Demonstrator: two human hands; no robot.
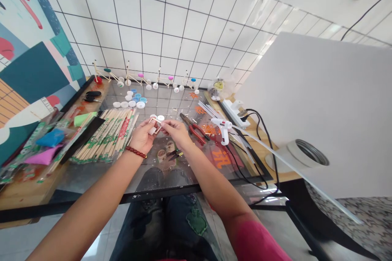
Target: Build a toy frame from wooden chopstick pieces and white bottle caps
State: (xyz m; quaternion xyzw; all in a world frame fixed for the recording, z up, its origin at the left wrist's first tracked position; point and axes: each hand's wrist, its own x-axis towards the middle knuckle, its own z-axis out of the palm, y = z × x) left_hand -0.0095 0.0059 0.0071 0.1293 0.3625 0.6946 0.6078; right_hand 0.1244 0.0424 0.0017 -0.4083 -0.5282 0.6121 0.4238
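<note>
My left hand [143, 135], with a beaded bracelet on its wrist, is closed on a small wooden-stick frame [155, 120]. My right hand [177, 131] pinches the same frame from the other side. A white bottle cap [161, 118] shows just beyond my fingertips; whether it touches the frame I cannot tell. Black-handled scissors [175, 155] lie on the glass tabletop below my hands. Red-handled pliers [197, 130] rest to the right, beside a white glue gun [223, 128] with a long glue stick [290, 161] in its back.
Wrapped chopsticks [105, 134] and coloured clay packets [50, 138] lie at left. White and blue bottle caps [132, 103] are grouped behind my hands. Several stick-and-cap models [159, 77] stand along the back edge. A power strip [235, 112] with black cables sits at right.
</note>
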